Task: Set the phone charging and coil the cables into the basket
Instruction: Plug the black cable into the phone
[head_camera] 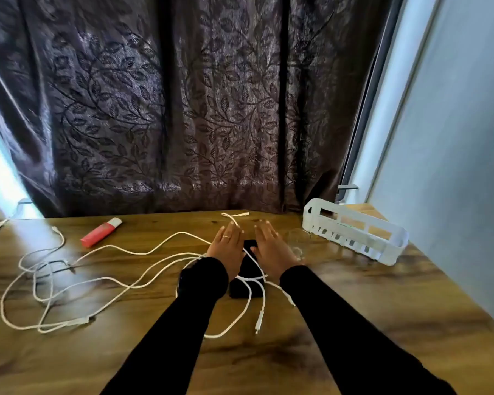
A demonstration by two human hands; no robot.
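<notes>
A black phone [247, 276] lies flat on the wooden table [354, 323] in the middle. Several white cables [111, 280] sprawl in loose loops across the table's left and centre, and some strands cross over the phone. My left hand [226, 246] and my right hand [271, 249] hover palm down, fingers spread, on either side of the phone's far end. Neither hand holds anything. A white slotted plastic basket [354, 232] sits at the table's right rear, with nothing visible inside it.
A red and white marker-like object [100, 232] lies at the left rear. A short white cable [234, 215] sits by the far edge. A clear glass [297, 243] stands faintly between my right hand and the basket. A dark curtain hangs behind the table.
</notes>
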